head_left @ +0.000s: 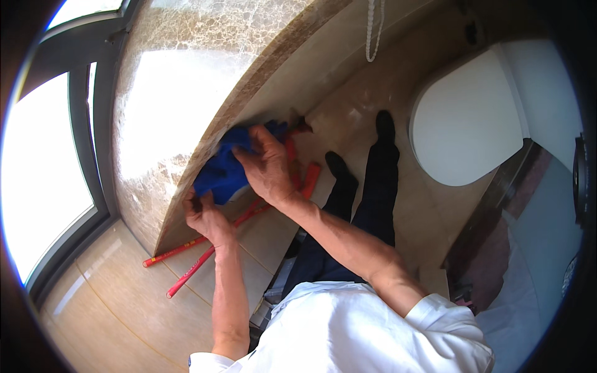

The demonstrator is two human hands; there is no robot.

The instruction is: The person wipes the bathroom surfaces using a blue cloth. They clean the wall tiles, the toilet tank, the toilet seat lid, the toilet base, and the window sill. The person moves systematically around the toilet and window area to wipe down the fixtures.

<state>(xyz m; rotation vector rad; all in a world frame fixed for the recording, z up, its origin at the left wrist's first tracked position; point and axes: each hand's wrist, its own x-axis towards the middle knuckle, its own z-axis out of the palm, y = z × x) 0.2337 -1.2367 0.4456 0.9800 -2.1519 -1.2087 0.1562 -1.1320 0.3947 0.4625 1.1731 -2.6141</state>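
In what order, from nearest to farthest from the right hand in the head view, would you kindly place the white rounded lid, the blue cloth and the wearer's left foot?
1. Blue cloth: at the fingers of the right hand, on its left.
2. Left foot: to the hand's right.
3. White rounded lid: farther right, past that foot.
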